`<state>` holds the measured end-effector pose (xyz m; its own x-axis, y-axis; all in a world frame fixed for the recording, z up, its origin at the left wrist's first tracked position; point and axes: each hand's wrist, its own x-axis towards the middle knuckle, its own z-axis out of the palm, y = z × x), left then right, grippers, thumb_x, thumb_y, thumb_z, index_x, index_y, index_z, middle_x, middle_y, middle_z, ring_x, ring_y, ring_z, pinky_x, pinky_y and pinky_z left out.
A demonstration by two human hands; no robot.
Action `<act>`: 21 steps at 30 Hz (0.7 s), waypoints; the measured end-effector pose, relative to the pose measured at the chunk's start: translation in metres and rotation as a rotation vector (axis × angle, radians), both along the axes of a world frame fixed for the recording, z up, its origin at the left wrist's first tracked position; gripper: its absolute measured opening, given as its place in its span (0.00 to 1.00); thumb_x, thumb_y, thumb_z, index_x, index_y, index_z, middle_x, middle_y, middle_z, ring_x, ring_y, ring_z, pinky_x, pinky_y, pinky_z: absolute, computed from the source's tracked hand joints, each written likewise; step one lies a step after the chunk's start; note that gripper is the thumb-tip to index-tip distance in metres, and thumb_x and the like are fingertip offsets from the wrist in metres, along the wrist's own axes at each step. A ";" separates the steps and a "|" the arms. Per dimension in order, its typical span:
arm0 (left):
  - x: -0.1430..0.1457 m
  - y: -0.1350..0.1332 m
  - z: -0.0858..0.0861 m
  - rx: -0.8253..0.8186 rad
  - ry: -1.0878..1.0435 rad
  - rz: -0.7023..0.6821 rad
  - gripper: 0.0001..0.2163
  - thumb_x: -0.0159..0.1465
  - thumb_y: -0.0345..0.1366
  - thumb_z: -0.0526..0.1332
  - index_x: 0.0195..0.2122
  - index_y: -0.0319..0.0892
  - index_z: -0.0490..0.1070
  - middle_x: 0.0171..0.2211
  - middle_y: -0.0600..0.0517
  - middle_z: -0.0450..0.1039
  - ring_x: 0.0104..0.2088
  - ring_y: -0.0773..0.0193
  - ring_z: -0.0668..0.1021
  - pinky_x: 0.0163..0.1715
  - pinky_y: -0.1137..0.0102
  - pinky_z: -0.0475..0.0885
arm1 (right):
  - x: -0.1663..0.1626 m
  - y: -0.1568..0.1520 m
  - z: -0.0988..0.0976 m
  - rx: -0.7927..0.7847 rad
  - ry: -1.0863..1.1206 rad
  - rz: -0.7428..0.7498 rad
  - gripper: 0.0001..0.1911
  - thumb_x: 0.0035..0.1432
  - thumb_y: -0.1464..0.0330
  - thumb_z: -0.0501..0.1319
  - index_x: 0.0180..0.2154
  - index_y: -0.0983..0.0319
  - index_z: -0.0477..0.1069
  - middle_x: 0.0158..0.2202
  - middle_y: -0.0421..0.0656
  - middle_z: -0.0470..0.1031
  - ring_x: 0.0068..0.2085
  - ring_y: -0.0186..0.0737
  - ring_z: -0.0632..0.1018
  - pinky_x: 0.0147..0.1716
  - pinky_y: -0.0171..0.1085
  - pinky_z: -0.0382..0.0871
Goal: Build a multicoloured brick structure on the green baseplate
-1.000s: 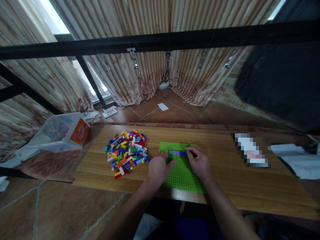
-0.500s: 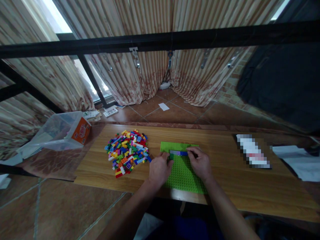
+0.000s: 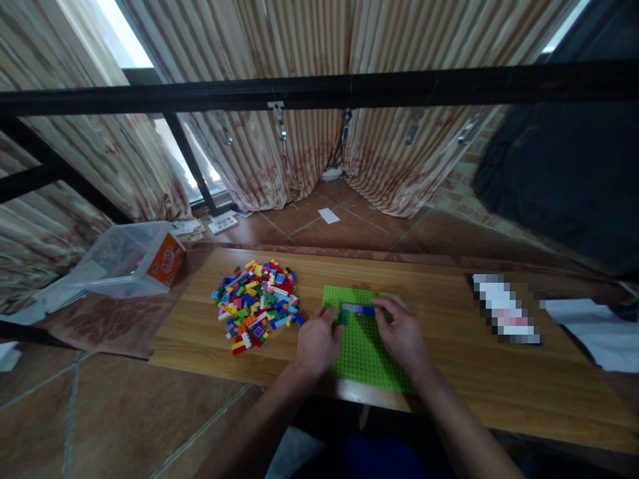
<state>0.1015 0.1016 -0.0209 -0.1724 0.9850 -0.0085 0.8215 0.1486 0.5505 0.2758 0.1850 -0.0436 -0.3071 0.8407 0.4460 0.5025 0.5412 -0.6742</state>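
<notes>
At far left we see a clear plastic bin [image 3: 107, 256] with an orange label [image 3: 166, 259] on its right end; a few small coloured bits show through the wall, too blurred to name. Next, on the wooden table [image 3: 449, 379], comes a loose heap of mixed toy bricks [image 3: 259, 303], its right edge just beside our left hand [image 3: 319, 342]. That hand reaches in from below, back upward, fingers curled and thumb pointing right, over the left edge of a green studded baseplate [image 3: 364, 359]; we cannot tell whether it grips anything. Between our hands, over the plate's upper part, a narrow brick strip [image 3: 357, 309] runs sideways, pale purple into dark blue. Our right hand [image 3: 399, 329] angles in from the lower right, thumb and forefinger pinched on the blue end. Farther right lies a pixelated object [image 3: 506, 309], then white sheets [image 3: 594, 326].
</notes>
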 end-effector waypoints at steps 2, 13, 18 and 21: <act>0.000 -0.002 -0.001 0.021 0.003 -0.017 0.14 0.63 0.32 0.56 0.50 0.43 0.70 0.46 0.48 0.74 0.44 0.61 0.77 0.45 0.70 0.71 | -0.005 -0.011 0.005 0.027 -0.051 0.038 0.12 0.61 0.69 0.53 0.40 0.59 0.75 0.41 0.46 0.76 0.43 0.41 0.76 0.45 0.42 0.71; -0.010 0.024 0.017 -0.159 -0.006 -0.009 0.13 0.64 0.31 0.52 0.37 0.40 0.77 0.35 0.47 0.79 0.36 0.62 0.79 0.38 0.72 0.69 | -0.031 -0.034 0.006 -0.316 -0.110 -0.122 0.14 0.60 0.64 0.55 0.37 0.62 0.77 0.37 0.47 0.80 0.37 0.43 0.79 0.39 0.40 0.69; -0.021 0.047 0.030 -0.270 -0.020 -0.093 0.12 0.60 0.31 0.55 0.32 0.38 0.79 0.27 0.51 0.77 0.30 0.65 0.77 0.31 0.75 0.68 | -0.038 -0.014 0.022 -0.515 -0.301 -0.074 0.13 0.58 0.64 0.57 0.34 0.61 0.80 0.33 0.45 0.81 0.35 0.42 0.79 0.34 0.37 0.66; -0.023 0.053 0.034 -0.320 -0.018 -0.127 0.11 0.58 0.31 0.56 0.30 0.38 0.80 0.23 0.52 0.75 0.28 0.65 0.76 0.28 0.76 0.67 | -0.042 -0.007 0.027 -0.516 -0.384 -0.056 0.12 0.57 0.66 0.57 0.32 0.60 0.81 0.32 0.45 0.81 0.34 0.41 0.79 0.33 0.37 0.64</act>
